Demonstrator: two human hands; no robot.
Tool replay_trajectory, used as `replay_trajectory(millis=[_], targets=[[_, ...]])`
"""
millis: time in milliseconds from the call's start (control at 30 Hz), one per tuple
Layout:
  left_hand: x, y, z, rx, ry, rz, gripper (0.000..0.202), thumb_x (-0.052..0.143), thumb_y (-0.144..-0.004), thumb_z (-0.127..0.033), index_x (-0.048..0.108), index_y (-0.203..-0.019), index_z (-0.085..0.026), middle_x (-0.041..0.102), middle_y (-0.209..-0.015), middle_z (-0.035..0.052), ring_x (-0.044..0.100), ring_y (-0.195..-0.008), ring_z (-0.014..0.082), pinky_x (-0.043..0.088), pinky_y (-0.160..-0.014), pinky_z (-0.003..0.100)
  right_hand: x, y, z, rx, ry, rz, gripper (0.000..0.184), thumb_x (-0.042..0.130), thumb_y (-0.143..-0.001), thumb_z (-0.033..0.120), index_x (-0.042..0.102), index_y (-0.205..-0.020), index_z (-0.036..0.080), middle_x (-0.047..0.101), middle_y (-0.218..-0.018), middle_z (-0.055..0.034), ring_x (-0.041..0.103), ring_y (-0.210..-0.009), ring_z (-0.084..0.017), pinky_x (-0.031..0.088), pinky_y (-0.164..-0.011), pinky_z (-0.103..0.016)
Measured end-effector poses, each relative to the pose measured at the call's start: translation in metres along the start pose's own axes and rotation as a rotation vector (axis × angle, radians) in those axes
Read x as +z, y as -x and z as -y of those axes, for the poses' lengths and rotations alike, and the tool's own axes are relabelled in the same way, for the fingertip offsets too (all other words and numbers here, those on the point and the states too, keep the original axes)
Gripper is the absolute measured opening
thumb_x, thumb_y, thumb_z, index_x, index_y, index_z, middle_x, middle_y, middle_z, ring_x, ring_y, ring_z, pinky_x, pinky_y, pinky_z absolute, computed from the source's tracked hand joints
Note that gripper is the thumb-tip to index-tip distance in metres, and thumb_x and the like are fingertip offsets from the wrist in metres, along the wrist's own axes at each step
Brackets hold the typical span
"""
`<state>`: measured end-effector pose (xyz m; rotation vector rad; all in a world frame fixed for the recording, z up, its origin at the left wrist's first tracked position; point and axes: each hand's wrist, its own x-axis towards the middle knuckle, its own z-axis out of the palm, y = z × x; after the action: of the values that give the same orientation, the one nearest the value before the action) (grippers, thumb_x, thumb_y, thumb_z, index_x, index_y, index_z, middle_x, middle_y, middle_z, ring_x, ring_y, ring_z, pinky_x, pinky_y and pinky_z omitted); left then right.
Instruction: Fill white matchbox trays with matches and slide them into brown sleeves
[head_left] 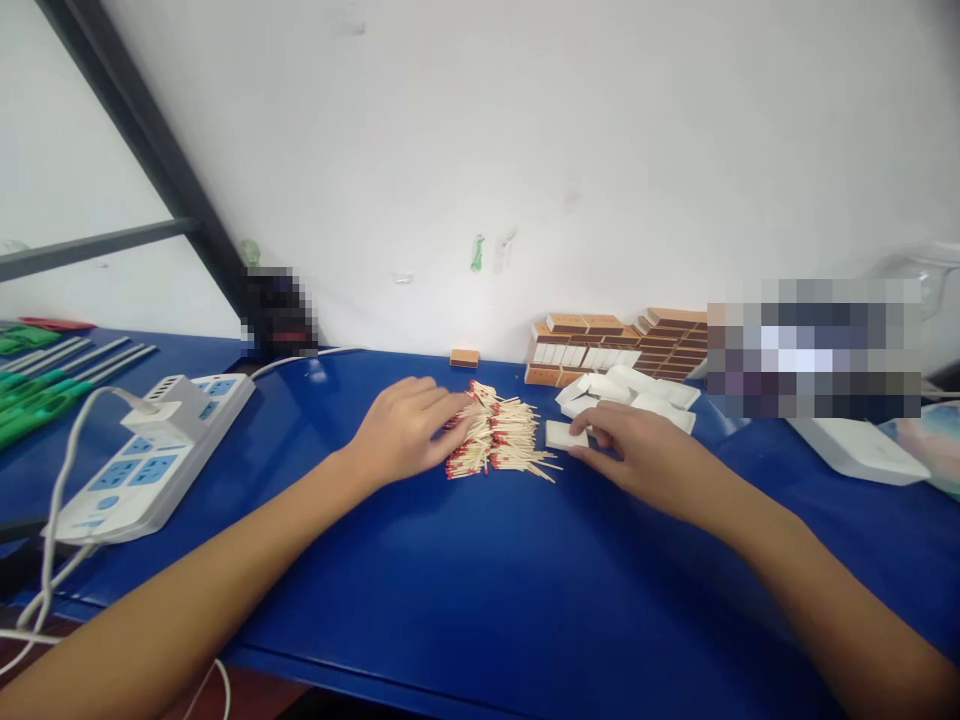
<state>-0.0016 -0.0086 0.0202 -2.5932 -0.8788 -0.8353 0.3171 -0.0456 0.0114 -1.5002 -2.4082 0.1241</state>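
Left hand (409, 430) lying open, fingers flat on red-tipped matches (499, 440) mid blue table (465, 590), corralling pile, gripping none. Right hand (637, 452) pinching white matchbox tray (562, 434) by edge, steadying it just beside matches.

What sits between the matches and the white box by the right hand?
Nothing visible. The left hand rests on the matches; the right hand touches the white box just beside the pile, with only bare blue table between.
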Motion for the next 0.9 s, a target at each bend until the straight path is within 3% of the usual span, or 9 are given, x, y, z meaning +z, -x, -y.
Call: replay_trajectory(millis=[133,233,333,400,533,633,733,900], targets=[[-0.001,0.010,-0.007,0.039,0.044,-0.059,0.021,0.056,-0.101,-0.032,0.072,-0.105,-0.019,0.074,-0.076,0.0021,0.064,-0.066,0.0140,0.049,-0.066,0.030,-0.004,-0.002,-0.005,-0.002,-0.019,0.055,0.019,0.053,-0.097,0.031,0.064,-0.084,0.022,0.065,-0.081,-0.0042,0.058,-0.070,-0.018,0.040,-0.062,-0.030],[-0.003,0.010,-0.016,0.019,0.099,-0.061,0.024,0.057,-0.100,-0.038,0.072,-0.103,-0.019,0.073,-0.074,0.0012,0.066,-0.065,0.0129,0.050,-0.064,0.028,-0.015,0.002,0.012,-0.007,-0.104,0.012,0.019,0.055,-0.098,0.034,0.064,-0.086,0.022,0.064,-0.079,-0.0034,0.057,-0.068,-0.017,0.040,-0.061,-0.030],[-0.001,0.014,-0.033,0.029,0.162,-0.036,0.051,0.064,-0.092,-0.060,0.069,-0.115,-0.015,0.074,-0.076,0.0025,0.067,-0.062,0.0145,0.049,-0.057,0.027,-0.021,0.010,0.040,-0.059,-0.247,0.115,0.015,0.058,-0.096,0.031,0.067,-0.087,0.023,0.063,-0.076,-0.0009,0.055,-0.065,-0.015,0.040,-0.059,-0.028],[0.002,0.017,-0.043,0.067,0.210,0.034,0.060,0.065,-0.087,-0.068,0.069,-0.115,-0.015,0.074,-0.077,0.0026,0.069,-0.064,0.0171,0.049,-0.055,0.029,-0.018,0.015,0.058,-0.122,-0.317,0.220,0.013,0.059,-0.096,0.026,0.066,-0.085,0.023,0.063,-0.077,0.0003,0.055,-0.067,-0.014,0.040,-0.059,-0.027],[0.007,0.022,-0.050,0.118,0.227,0.204,0.045,0.067,-0.085,-0.062,0.071,-0.087,-0.017,0.066,-0.065,0.0011,0.065,-0.058,0.0183,0.043,-0.050,0.030,-0.004,0.015,0.074,-0.153,-0.405,0.292,0.016,0.061,-0.097,0.029,0.066,-0.083,0.023,0.061,-0.075,0.0006,0.053,-0.067,-0.014,0.037,-0.057,-0.027],[0.007,0.023,-0.047,0.116,0.220,0.273,0.040,0.065,-0.087,-0.057,0.069,-0.081,-0.018,0.065,-0.066,0.0016,0.064,-0.057,0.0177,0.041,-0.051,0.030,0.008,0.006,0.067,-0.082,-0.444,0.187,0.019,0.058,-0.100,0.035,0.069,-0.090,0.023,0.057,-0.069,0.0014,0.050,-0.062,-0.013,0.038,-0.057,-0.027],[0.007,0.023,-0.044,0.112,0.230,0.313,0.040,0.065,-0.087,-0.058,0.070,-0.084,-0.018,0.066,-0.066,0.0018,0.064,-0.057,0.0181,0.040,-0.051,0.030,0.019,-0.003,0.055,-0.073,-0.342,0.027,0.018,0.057,-0.101,0.033,0.071,-0.101,0.023,0.062,-0.076,-0.0011,0.054,-0.065,-0.014,0.041,-0.059,-0.028],[0.007,0.023,-0.046,0.103,0.205,0.341,0.041,0.065,-0.088,-0.059,0.071,-0.085,-0.018,0.067,-0.067,0.0020,0.065,-0.059,0.0196,0.037,-0.052,0.031,0.033,-0.008,0.046,-0.118,-0.207,-0.022,0.019,0.055,-0.103,0.033,0.069,-0.106,0.021,0.067,-0.088,-0.0048,0.061,-0.073,-0.017,0.044,-0.064,-0.029]])
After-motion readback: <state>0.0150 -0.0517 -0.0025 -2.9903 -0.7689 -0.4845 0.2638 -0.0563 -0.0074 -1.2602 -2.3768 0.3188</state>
